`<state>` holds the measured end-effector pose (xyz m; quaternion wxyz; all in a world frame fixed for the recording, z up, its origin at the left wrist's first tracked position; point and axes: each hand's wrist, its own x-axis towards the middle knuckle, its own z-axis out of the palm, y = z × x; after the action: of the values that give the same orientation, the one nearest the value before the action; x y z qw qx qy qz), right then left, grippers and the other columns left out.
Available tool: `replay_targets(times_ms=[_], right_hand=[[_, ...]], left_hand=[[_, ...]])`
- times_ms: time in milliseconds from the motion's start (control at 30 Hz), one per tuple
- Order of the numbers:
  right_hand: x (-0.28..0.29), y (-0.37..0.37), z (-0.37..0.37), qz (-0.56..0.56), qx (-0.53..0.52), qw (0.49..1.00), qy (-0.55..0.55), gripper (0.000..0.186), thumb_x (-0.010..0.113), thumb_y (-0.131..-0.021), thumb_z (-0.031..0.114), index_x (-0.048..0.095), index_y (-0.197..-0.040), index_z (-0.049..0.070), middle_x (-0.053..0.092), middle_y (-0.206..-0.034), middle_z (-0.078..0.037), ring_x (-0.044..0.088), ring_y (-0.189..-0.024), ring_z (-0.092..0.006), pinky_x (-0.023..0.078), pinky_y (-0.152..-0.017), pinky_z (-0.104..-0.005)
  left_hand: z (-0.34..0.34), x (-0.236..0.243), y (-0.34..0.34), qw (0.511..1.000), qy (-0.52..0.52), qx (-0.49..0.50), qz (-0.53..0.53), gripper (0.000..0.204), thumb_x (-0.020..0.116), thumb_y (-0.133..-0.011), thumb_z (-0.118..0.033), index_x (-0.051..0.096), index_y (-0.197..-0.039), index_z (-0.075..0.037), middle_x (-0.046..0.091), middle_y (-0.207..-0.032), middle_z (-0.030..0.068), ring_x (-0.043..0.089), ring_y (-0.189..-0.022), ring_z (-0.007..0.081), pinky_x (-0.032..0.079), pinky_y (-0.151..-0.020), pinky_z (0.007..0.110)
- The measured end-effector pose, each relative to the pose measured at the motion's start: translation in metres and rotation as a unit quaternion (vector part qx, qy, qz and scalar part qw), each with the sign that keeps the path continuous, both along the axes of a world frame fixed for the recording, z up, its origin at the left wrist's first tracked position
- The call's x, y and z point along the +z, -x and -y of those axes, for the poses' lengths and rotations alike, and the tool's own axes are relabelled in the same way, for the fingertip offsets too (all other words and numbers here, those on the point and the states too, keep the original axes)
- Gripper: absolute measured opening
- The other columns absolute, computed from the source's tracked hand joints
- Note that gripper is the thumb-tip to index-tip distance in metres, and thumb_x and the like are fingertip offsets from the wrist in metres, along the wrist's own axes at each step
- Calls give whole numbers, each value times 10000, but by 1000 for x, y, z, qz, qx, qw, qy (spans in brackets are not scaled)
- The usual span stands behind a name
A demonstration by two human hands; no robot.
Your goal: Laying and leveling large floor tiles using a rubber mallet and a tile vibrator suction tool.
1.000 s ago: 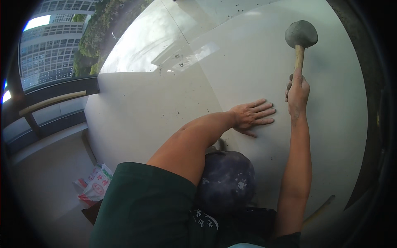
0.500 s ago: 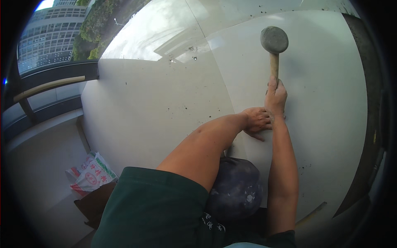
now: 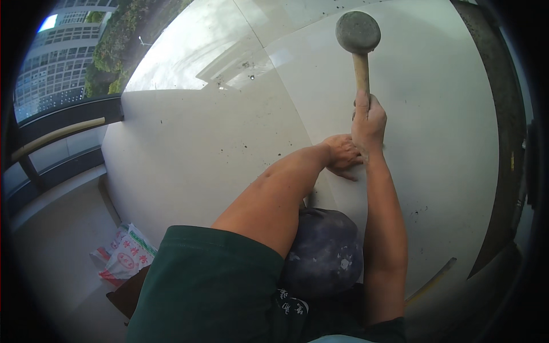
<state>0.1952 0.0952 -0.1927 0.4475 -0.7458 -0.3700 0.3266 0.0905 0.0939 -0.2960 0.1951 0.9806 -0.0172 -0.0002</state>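
My right hand [image 3: 369, 123] is closed round the wooden handle [image 3: 361, 68] of a mallet whose round grey head [image 3: 358, 31] is over the large pale floor tile [image 3: 434, 131] at the upper right. My left hand [image 3: 342, 154] lies on the tile with fingers spread, partly hidden behind my right wrist. Below it is my knee [image 3: 323, 251], in dark cloth with pale dusty spots. A seam runs between this tile and the one to its left [image 3: 206, 148], which has small dark crumbs on it.
At left are a dark railing [image 3: 63, 114] with a pale strip on it, and buildings and trees beyond. A white and red bag [image 3: 128, 257] lies beside brown board [image 3: 126, 294] at lower left. A long thin bar [image 3: 434, 277] lies at lower right, and a dark strip [image 3: 492, 86] borders the tiles.
My right hand has moved left with the mallet, now over the fingers of my left hand. The mallet head sits farther left. My left hand stays spread on the tile.
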Motion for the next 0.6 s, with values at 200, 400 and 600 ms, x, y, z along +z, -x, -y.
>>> replay_targets(times_ms=[200, 400, 600], right_hand=[[-28, 3, 9, -28, -18, 989, 141, 570, 462, -1040, 501, 633, -897, -23, 632, -745, -229, 632, -732, -405, 493, -705, -488], [-33, 7, 48, -14, -68, 991, 112, 616, 472, -1020, 540, 680, -915, -29, 671, -786, -227, 674, -790, -380, 511, -764, -460], [13, -22, 126, -144, -124, 980, 51, 606, 491, -1039, 505, 591, -771, -29, 596, -659, -146, 558, -608, -239, 476, -633, -396]], left_hand=[[13, -42, -5, 998, -39, 34, 26, 699, 571, -892, -636, 565, -1339, -99, 567, -1414, 132, 432, -1399, 330, 294, -1207, 436], [31, -42, -2, 998, 10, 47, -37, 589, 564, -919, -568, 630, -1235, -75, 633, -1323, 143, 474, -1357, 338, 342, -1179, 431], [-7, 33, 14, 998, -47, -20, -37, 823, 528, -951, -594, 352, -1545, -53, 318, -1622, 151, 212, -1536, 344, 150, -1281, 436]])
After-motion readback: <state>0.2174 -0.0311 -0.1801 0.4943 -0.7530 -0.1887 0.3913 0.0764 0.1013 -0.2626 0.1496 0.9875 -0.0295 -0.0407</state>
